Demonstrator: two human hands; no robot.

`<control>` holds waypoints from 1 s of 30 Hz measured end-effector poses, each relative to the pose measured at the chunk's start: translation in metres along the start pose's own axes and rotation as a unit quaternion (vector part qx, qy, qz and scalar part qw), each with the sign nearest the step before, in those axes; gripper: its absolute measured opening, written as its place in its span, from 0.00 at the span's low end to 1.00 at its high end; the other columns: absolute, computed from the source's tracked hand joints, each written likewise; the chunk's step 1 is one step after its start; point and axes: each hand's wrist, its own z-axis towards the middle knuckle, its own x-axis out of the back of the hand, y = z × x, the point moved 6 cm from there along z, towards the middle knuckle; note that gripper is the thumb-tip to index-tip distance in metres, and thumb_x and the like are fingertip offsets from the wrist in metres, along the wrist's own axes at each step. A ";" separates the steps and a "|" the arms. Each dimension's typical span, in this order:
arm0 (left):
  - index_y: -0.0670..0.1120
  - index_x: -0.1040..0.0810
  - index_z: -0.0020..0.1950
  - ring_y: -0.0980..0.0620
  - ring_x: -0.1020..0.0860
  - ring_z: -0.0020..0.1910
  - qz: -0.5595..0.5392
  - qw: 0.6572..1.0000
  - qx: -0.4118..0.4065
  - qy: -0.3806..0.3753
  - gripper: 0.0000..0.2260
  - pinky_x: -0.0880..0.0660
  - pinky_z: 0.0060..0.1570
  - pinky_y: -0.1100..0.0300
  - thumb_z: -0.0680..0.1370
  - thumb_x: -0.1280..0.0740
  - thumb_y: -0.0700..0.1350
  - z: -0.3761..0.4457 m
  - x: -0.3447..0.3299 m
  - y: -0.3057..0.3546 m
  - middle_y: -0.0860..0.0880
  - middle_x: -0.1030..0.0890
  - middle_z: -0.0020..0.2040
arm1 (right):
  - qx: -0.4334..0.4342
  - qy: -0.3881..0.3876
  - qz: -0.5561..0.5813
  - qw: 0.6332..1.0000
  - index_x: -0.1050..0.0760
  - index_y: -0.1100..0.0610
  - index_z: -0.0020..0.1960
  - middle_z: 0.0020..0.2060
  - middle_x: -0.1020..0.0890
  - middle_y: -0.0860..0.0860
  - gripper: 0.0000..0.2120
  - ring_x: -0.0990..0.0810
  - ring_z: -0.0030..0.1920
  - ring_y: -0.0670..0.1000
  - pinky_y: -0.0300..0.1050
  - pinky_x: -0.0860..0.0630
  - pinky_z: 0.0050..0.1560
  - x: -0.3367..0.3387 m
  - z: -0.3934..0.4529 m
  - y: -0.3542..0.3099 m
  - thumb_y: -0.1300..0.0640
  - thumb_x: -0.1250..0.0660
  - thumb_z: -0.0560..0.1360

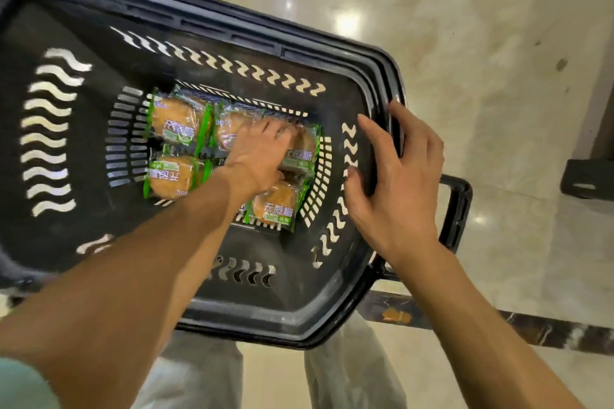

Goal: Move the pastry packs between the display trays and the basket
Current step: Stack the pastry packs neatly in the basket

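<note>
Black basket [186, 26] fills most of my view, tilted, its rim running from 10 o'clock down to 5 o'clock. Slotted walls, wavy cut-outs. A loop handle [460, 206] sticks out at 3 o'clock, beyond the rim.

Pastry packs lie on the basket floor, near centre: green-edged clear wrappers, round golden pastries, white print. One pack [177, 119] at 11 o'clock of the cluster, one [171, 176] just below it at 9 o'clock, one [275, 206] at 5 o'clock. Two more, [229, 126] and [304, 151], sit partly under my left hand.

My left hand [257, 156] reaches deep into the basket, palm down, fingers spread and resting on the packs at the cluster's upper right. I cannot tell whether the fingers grip one or only press; blur hides the tips.

My right hand [398, 183] is at 3 o'clock, on the basket's right wall. Fingers straight, lying against the rim, thumb inside against the wall. It steadies, holds nothing else.

Pale glossy floor [465, 43] behind, with light glare. My light trousers [349, 375] show at 6 o'clock, below the basket.
</note>
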 end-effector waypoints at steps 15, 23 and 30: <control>0.47 0.26 0.71 0.45 0.23 0.61 -0.090 0.874 0.090 0.469 0.23 0.28 0.60 0.49 0.79 0.40 0.57 -0.534 0.386 -0.154 0.48 0.20 0.63 | 0.181 0.080 0.131 0.971 0.25 0.57 0.68 0.67 0.26 0.57 0.22 0.29 0.66 0.59 0.57 0.31 0.67 0.308 0.002 -0.383 0.48 0.36 0.77; 0.47 0.25 0.70 0.44 0.23 0.59 -0.119 0.780 0.150 0.596 0.23 0.26 0.57 0.49 0.79 0.40 0.57 -0.761 0.430 -0.305 0.47 0.20 0.61 | 0.267 0.181 0.184 0.929 0.22 0.59 0.62 0.60 0.22 0.55 0.16 0.25 0.63 0.56 0.43 0.34 0.69 0.368 0.002 -0.645 0.54 0.34 0.77; 0.46 0.25 0.69 0.47 0.24 0.59 -0.124 0.730 0.154 0.655 0.22 0.25 0.55 0.50 0.80 0.39 0.57 -0.828 0.470 -0.401 0.48 0.20 0.61 | 0.286 0.214 0.180 0.917 0.22 0.57 0.63 0.61 0.22 0.55 0.18 0.26 0.63 0.54 0.35 0.39 0.68 0.390 0.037 -0.758 0.50 0.35 0.77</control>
